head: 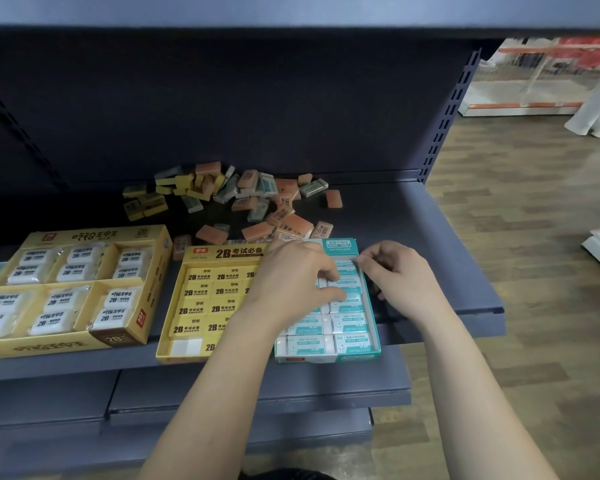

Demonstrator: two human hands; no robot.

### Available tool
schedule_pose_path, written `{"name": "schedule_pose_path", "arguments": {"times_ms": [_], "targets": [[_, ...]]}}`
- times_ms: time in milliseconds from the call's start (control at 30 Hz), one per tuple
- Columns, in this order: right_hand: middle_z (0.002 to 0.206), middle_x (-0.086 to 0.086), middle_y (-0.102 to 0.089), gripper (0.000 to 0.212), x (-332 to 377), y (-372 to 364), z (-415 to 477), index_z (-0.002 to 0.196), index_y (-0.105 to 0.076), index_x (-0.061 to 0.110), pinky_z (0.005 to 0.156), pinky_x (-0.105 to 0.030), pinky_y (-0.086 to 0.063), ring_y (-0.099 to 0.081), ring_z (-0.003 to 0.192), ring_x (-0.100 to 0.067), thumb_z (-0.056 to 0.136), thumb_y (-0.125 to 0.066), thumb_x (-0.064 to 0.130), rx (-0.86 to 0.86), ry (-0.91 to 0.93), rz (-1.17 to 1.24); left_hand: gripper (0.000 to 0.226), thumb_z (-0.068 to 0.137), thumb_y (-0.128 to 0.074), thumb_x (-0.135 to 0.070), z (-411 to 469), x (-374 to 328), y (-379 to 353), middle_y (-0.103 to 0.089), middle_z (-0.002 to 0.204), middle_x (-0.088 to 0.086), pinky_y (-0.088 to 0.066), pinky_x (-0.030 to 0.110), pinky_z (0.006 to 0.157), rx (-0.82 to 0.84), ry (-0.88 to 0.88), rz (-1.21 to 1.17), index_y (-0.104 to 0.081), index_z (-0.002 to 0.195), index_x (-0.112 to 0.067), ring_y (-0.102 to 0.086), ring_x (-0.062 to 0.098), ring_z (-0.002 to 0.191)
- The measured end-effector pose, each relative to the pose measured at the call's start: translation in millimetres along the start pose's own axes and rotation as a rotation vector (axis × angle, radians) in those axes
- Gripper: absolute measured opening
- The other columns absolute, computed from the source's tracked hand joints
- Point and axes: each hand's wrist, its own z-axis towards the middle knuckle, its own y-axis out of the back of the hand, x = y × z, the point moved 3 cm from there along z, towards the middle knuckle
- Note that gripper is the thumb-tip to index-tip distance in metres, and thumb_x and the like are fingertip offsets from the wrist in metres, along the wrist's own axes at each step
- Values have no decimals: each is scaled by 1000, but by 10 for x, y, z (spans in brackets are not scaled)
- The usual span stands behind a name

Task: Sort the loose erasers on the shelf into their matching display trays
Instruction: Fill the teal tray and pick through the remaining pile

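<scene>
A heap of loose erasers (246,199), orange, yellow and teal-white, lies at the back of the shelf. The teal tray (326,358) holds rows of teal-white erasers (350,322). My left hand (291,275) reaches over it, and its index finger and thumb straddle a teal eraser (347,285) in the right column. My right hand (399,275) sits at the tray's right wall with its fingers curled, pinching the topmost teal eraser (346,267) at its corner. My left forearm covers part of the yellow 2B tray (222,252) beside it.
A larger yellow tray (94,235) of wrapped white erasers stands at the left. The dark shelf (430,244) ends just right of the teal tray, with wooden floor beyond. Lower shelves jut out below the front edge.
</scene>
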Motion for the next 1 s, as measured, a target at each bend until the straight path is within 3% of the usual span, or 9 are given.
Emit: {"name": "schedule_pose_path", "arguments": {"times_ms": [267, 433, 533, 600, 667, 800, 867, 1000], "targets": [[79, 7, -72, 11, 9, 10, 0, 85, -63, 26, 62, -38, -58, -63, 63, -8, 93, -61, 33, 19, 2, 9, 26, 85, -66, -52, 0, 47, -45, -56, 111, -15, -29, 38, 107, 2, 20, -31, -71, 102, -33, -48, 10, 112], [78, 3, -71, 8, 85, 53, 80, 84, -63, 27, 67, -37, -54, -64, 67, -18, 91, -63, 29, -17, 27, 2, 22, 87, -66, -45, -37, 254, 97, -59, 109, -15, -44, 43, 98, -73, 63, -192, -72, 102, -29, -55, 8, 104], [79, 5, -70, 7, 205, 70, 196, 85, -63, 27, 66, -33, -53, -64, 73, -15, 91, -62, 28, -43, 67, 13, 13, 91, -63, -34, -49, 420, 247, -60, 105, -16, -49, 33, 86, -170, 121, -189, -71, 100, -27, -57, 4, 97], [81, 10, -68, 5, 303, 64, 325, 86, -65, 26, 62, -22, -49, -63, 74, -10, 91, -62, 27, -47, 97, -10, 12, 93, -61, -31, -35, 524, 342, -59, 104, -17, -46, 20, 77, -187, 173, -172, -70, 100, -28, -57, 1, 94], [79, 12, -64, 9, 427, 46, 466, 83, -66, 24, 54, -12, -40, -59, 72, -5, 90, -61, 26, -45, 144, -78, 11, 93, -62, -31, -5, 653, 401, -59, 103, -20, -43, 16, 75, -201, 230, -199, -70, 99, -29, -56, -1, 94], [70, 7, -56, 22, 597, -60, 747, 70, -55, 25, 52, -17, -35, -47, 60, -4, 92, -60, 27, -25, 195, -219, 10, 90, -65, -32, 73, 873, 443, -63, 96, -23, -42, 13, 75, -215, 310, -270, -70, 100, -31, -58, -4, 92], [76, 5, -59, 19, 619, -131, 903, 75, -61, 22, 51, -15, -33, -45, 60, -2, 94, -59, 25, -13, 212, -287, 12, 90, -67, -29, 118, 925, 449, -64, 95, -21, -42, 13, 74, -210, 325, -285, -70, 102, -29, -58, -3, 90], [106, -2, -71, 20, 623, -279, 1212, 105, -74, 15, 59, -17, -34, -54, 76, -7, 95, -57, 18, -2, 296, -378, 14, 90, -66, -29, 202, 1017, 448, -60, 94, -22, -35, 8, 69, -203, 349, -254, -69, 104, -29, -51, -11, 83]]}}
